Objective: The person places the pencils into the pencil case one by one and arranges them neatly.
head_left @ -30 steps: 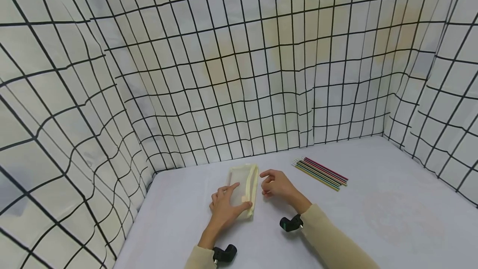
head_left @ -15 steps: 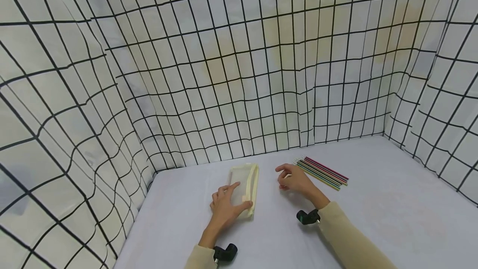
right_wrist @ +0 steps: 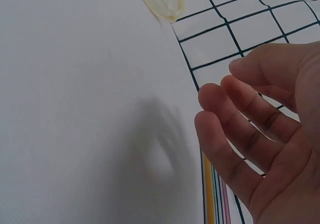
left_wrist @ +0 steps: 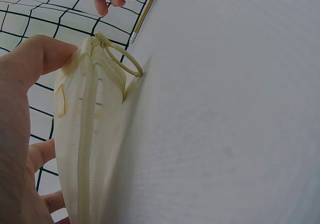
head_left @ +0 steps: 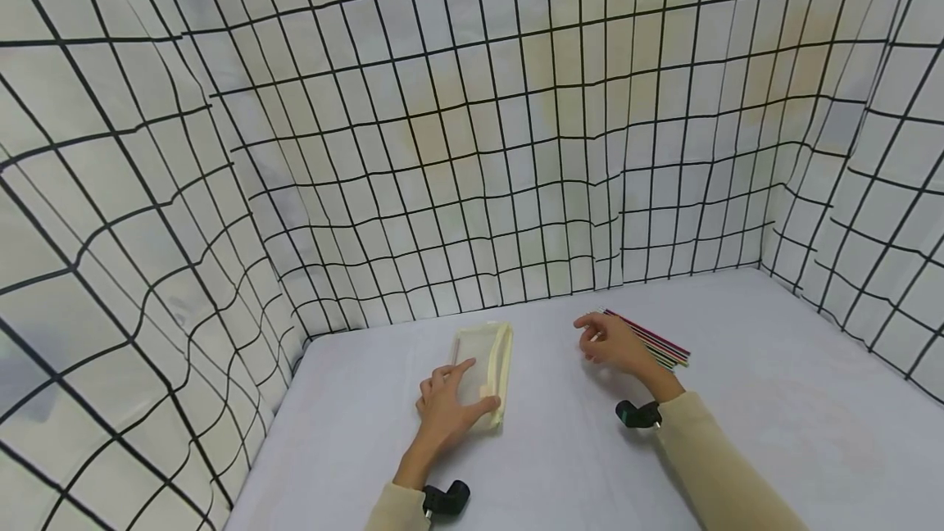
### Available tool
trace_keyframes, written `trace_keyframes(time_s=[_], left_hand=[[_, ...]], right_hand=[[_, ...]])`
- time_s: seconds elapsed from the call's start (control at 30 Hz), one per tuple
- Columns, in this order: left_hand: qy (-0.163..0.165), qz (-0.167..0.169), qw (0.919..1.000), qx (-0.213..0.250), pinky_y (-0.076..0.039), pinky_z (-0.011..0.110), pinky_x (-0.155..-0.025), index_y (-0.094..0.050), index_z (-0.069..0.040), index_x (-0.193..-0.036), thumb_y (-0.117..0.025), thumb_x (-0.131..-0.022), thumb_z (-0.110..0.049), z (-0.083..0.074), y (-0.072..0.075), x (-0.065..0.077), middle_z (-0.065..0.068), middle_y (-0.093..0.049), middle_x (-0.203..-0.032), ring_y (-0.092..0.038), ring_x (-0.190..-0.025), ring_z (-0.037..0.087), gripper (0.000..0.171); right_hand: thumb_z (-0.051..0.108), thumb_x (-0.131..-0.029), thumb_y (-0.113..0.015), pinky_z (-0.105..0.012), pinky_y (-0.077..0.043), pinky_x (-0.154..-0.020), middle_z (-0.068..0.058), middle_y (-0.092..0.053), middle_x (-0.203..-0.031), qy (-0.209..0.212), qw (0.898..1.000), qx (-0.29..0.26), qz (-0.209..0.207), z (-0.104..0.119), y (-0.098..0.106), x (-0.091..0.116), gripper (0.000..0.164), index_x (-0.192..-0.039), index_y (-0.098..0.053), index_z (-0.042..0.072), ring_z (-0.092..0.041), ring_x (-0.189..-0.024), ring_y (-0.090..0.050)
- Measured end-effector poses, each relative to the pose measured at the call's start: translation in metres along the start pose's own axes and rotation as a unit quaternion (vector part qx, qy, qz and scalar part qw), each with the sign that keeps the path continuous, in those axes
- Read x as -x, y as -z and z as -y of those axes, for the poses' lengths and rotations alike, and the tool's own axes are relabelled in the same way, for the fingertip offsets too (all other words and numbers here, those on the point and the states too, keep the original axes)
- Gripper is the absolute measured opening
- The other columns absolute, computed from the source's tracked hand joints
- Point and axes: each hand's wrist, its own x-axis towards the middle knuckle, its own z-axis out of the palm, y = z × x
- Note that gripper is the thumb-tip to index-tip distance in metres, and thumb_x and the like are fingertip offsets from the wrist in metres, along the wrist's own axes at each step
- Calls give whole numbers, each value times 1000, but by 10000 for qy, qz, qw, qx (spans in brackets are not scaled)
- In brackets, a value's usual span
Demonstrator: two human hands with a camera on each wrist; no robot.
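Observation:
A cream mesh zipper pouch lies on the table, its zipper along the right side. My left hand rests on it with fingers spread, the thumb at the zipper side; the left wrist view shows the thumb pressing the end of the pouch beside a cord loop. My right hand hovers over the left part of a row of colored pencils, fingers loosely bent, nothing between them. The hand hides part of the pencils, which show below its fingers in the right wrist view.
A white sheet covers the table. White cloth with a black grid rises behind and at both sides. A black wrist camera sits on the left wrist, another camera on the right.
My right hand has moved right, away from the pouch's zipper side, to over the colored pencils. My left hand and the pouch have stayed in place.

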Motion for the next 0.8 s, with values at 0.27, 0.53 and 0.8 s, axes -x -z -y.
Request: trace_keyframes(time_s=[0.27, 0.53, 0.8], left_hand=[[26, 3, 10000, -26, -25, 66, -100, -55, -25, -146, -81, -75, -54, 0, 0, 0, 18, -44, -146, -33, -131, 43, 81], [33, 8, 10000, -20, -26, 65, -100, -55, -25, -146, -81, -76, -53, -1, 0, 1, 18, -44, -145, -34, -130, 43, 80], [-5, 3, 10000, -25, -25, 66, -100, -55, -24, -146, -81, -76, -53, -2, 0, 0, 18, -44, -145, -33, -130, 43, 80]], right_hand=[[4, -94, -68, -30, -52, -70, -12, -69, -106, 119, 9975, 695, 37, -9, 20, 2, 39, -132, -62, 3, -23, -93, -64], [6, -92, -71, -34, -53, -77, -14, -70, -114, 27, 9914, 1308, -42, -16, 36, 4, 47, -137, -60, 5, -26, -100, -65], [8, -90, -71, -40, -52, -81, -12, -70, -114, -71, 9824, 1864, 35, -25, 45, 7, 48, -138, -61, 6, -25, -99, -64]])
